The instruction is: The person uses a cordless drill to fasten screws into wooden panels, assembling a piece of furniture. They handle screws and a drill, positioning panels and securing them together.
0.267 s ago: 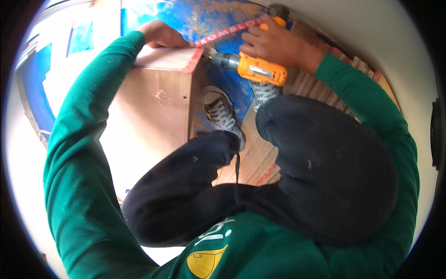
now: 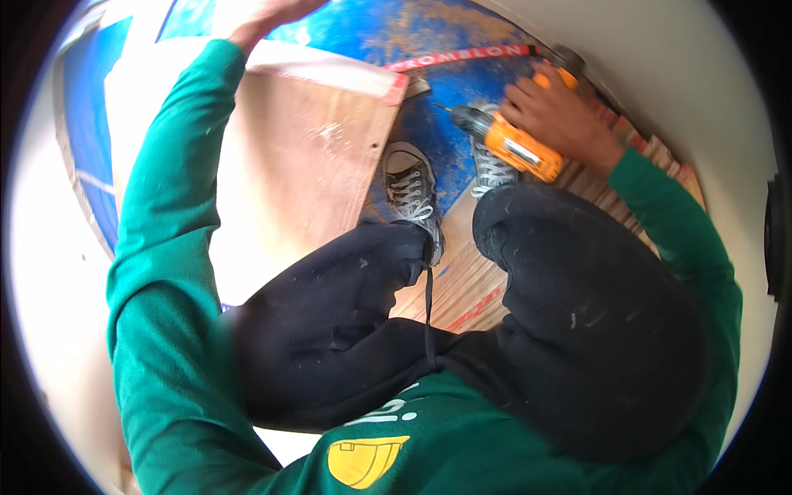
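My right hand (image 2: 554,111) is wrapped around the grip of an orange and black cordless drill (image 2: 518,150). Its thin bit points left and stays clear of the wood. At the top edge of the view, my left hand (image 2: 276,11) is partly cut off, so its fingers are hidden. It is beyond the far edge of a pale wooden box or panel (image 2: 313,157). A small dark hole shows near that wood's right side, and its upper right corner is reddish. Behind that corner, a red strip with pale lettering (image 2: 462,58) runs toward the drill's base.
Sawdust lies on a blue floor covering (image 2: 355,33). Stacked wood strips (image 2: 652,157) line the pale wall (image 2: 660,74) on the right. Between my bent legs and shoes (image 2: 412,194) are more wooden boards (image 2: 450,301).
The drill has pulled away from the wood's corner, moving right and slightly nearer. My left hand has left the wood's top edge and moved farther away. The wood has shifted and turned.
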`<state>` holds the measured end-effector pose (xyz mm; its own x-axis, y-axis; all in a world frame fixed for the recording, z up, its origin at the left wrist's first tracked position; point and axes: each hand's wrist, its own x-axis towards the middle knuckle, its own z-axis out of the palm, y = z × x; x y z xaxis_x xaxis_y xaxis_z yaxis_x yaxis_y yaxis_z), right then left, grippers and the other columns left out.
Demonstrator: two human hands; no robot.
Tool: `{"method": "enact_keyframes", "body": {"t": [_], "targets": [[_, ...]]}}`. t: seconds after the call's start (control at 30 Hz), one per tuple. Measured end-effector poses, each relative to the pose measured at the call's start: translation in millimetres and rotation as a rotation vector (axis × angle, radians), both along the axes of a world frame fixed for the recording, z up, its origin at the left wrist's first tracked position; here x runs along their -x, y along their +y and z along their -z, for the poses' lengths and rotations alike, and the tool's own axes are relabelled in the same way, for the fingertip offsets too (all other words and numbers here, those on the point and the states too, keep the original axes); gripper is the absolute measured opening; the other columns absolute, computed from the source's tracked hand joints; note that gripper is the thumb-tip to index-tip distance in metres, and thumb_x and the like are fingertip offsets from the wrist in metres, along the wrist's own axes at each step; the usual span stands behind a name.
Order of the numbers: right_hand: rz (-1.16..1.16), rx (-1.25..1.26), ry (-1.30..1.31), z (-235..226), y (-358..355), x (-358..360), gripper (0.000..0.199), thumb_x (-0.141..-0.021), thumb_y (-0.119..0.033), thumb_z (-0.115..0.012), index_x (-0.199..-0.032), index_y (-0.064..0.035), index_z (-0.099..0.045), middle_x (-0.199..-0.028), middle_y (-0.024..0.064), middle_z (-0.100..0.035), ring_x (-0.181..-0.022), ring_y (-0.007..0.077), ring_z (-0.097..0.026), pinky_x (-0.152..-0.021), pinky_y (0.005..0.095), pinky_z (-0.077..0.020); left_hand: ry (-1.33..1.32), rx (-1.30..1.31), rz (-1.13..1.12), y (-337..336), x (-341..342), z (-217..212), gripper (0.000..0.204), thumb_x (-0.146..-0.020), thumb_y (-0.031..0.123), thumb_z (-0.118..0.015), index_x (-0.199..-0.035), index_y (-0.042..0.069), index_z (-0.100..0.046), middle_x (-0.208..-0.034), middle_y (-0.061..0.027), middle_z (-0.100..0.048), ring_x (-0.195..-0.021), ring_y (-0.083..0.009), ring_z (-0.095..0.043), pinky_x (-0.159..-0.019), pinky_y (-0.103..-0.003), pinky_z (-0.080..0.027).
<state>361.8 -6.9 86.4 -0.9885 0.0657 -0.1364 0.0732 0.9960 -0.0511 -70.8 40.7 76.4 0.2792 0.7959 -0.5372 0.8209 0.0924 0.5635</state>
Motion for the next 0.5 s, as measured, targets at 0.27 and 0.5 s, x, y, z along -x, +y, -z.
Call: {"method": "enact_keyframes", "body": {"t": [0.27, 0.5], "targets": [[0.309, 0.216, -0.272, -63.9, -22.1, 12.5, 0.042, -0.095, -0.016, -0.063, -0.136, -0.0081, -0.066, -0.122, 0.0134, -0.066, -0.124, 0.0318, -0.063, -0.116, 0.0490, -0.0417, 0.468, -0.541, -0.724, -305.8, 82.4, -160.3, 0.055, -0.109, 0.048, -0.064, -0.140, 0.002, -0.062, -0.132, -0.0232, -0.066, -0.123, -0.0389, -0.064, -0.110, -0.053, -0.050], [0.492, 0.532, 0.005, -128.8, -21.9, -12.1, 0.042, -0.099, -0.013, -0.066, -0.141, -0.0067, -0.065, -0.124, 0.0120, -0.067, -0.120, 0.0279, -0.066, -0.112, 0.0444, -0.0461, 0.571, -0.297, -1.262, -607.8, -136.5, -151.3, 0.077, -0.103, 0.037, -0.073, -0.161, -0.005, -0.042, -0.162, -0.0327, -0.043, -0.152, -0.0499, -0.043, -0.125, -0.052, -0.040]]}}
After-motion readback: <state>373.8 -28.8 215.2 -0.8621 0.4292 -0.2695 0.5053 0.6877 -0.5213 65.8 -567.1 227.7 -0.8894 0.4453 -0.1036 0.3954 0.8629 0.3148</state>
